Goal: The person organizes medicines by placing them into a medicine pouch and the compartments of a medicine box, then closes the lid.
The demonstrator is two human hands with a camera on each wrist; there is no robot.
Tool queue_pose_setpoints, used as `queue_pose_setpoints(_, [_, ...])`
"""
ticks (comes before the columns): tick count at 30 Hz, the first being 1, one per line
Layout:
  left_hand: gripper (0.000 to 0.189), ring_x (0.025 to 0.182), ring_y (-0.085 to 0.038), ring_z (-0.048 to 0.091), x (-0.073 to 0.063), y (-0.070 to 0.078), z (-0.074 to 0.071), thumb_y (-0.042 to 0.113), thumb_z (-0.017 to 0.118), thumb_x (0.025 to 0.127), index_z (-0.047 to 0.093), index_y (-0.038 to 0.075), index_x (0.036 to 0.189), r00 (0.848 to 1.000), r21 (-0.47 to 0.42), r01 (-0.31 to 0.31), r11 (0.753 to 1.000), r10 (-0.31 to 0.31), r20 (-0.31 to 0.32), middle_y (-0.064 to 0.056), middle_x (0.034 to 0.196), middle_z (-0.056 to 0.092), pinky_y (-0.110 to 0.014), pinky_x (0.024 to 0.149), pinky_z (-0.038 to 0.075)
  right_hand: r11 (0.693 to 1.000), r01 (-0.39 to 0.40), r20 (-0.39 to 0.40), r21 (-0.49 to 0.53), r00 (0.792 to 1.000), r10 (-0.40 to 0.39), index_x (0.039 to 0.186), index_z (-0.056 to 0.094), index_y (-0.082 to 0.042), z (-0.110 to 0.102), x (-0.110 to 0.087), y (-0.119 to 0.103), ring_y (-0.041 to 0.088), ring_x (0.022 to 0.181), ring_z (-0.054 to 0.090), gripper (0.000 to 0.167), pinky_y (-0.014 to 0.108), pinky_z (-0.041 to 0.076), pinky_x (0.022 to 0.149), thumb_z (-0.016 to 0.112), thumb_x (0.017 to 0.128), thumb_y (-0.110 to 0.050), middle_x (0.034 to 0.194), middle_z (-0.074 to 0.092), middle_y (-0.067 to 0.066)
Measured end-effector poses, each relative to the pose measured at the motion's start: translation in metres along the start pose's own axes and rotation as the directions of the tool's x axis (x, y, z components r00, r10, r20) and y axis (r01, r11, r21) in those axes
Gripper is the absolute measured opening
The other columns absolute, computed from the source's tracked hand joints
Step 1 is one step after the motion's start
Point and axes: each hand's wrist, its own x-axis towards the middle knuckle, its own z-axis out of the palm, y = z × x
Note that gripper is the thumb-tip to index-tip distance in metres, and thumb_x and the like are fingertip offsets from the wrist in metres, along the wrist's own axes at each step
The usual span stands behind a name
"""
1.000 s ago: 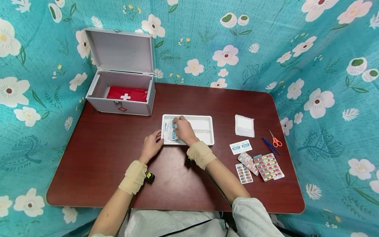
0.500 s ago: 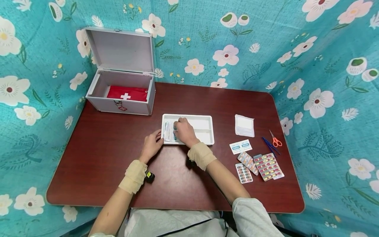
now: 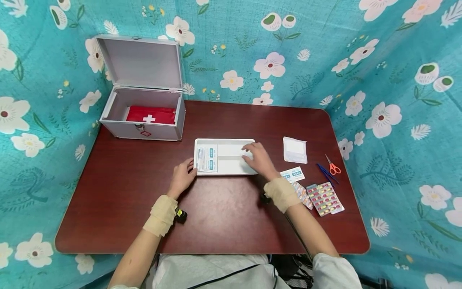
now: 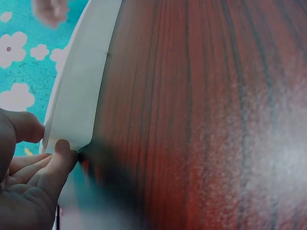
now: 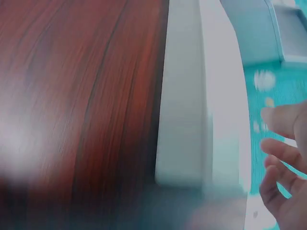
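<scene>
A white plastic tray (image 3: 232,165) with dividers lies mid-table. Flat white packets with blue print (image 3: 211,159) and a clear wrapper (image 3: 200,155) lie in its left compartment. My left hand (image 3: 182,176) holds the tray's near left corner, thumb on the front wall and fingers along the left side; the left wrist view has that hand (image 4: 33,167) close against the corner. Over the tray's right end is my right hand (image 3: 260,160), fingers bent loosely and apart, holding nothing. In the right wrist view, the same hand (image 5: 288,158) appears past the tray's rim.
A silver box (image 3: 148,131) with its lid up stands back left, a red pouch (image 3: 159,115) inside. On the right lie a gauze pad (image 3: 295,150), a printed packet (image 3: 294,174), pill blister packs (image 3: 325,198), orange scissors (image 3: 334,168) and blue tweezers (image 3: 326,172).
My right hand has left the packets and moved right to the tray's other end, its fingers spreading. The packets stay in the left compartment. My left hand keeps its place.
</scene>
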Motion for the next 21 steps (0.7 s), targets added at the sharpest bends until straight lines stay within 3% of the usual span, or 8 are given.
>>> queue_pose_setpoints(7, [0.048, 0.124, -0.032, 0.062, -0.002, 0.000, 0.000, 0.008, 0.061, 0.095, 0.052, -0.003, 0.140, 1.000, 0.020, -0.005, 1.000, 0.005, 0.003, -0.024, 0.137, 0.060, -0.039, 0.103, 0.053, 0.998, -0.026, 0.055, -0.058, 0.998, 0.029, 0.120, 0.063, 0.002, -0.042, -0.049, 0.064, 0.040, 0.110, 0.059, 0.038, 0.053, 0.044, 0.099, 0.075, 0.085, -0.006, 0.116, 0.067, 0.022])
queue_pose_setpoints(13, [0.048, 0.124, -0.033, 0.063, -0.002, 0.001, 0.000, 0.008, 0.060, 0.095, 0.052, -0.004, 0.140, 1.000, 0.021, -0.004, 1.000, 0.004, 0.001, -0.024, 0.136, 0.060, -0.039, 0.103, 0.053, 0.988, -0.068, 0.108, -0.141, 0.991, 0.083, 0.118, 0.064, 0.006, -0.072, -0.087, 0.108, 0.044, 0.107, 0.061, 0.043, 0.058, 0.045, 0.099, 0.078, 0.078, 0.002, 0.112, 0.069, 0.026])
queue_pose_setpoints(18, [0.047, 0.123, -0.032, 0.063, -0.001, 0.001, -0.001, 0.008, 0.060, 0.095, 0.053, -0.004, 0.140, 1.000, 0.019, -0.006, 1.000, 0.006, -0.003, -0.024, 0.136, 0.061, -0.037, 0.103, 0.054, 0.972, -0.120, 0.187, -0.202, 0.969, 0.159, 0.117, 0.066, 0.003, -0.075, -0.102, 0.129, 0.046, 0.109, 0.058, 0.042, 0.060, 0.046, 0.096, 0.079, 0.077, 0.002, 0.117, 0.066, 0.025])
queue_pose_setpoints(21, [0.048, 0.124, -0.032, 0.063, 0.000, 0.001, -0.001, 0.008, 0.060, 0.095, 0.052, -0.004, 0.141, 1.000, 0.019, -0.007, 1.000, 0.007, -0.001, -0.024, 0.137, 0.060, -0.038, 0.103, 0.054, 0.969, -0.139, 0.183, -0.206, 0.967, 0.178, 0.115, 0.066, 0.000, -0.070, -0.105, 0.135, 0.046, 0.108, 0.054, 0.040, 0.059, 0.047, 0.091, 0.079, 0.077, 0.002, 0.117, 0.063, 0.025])
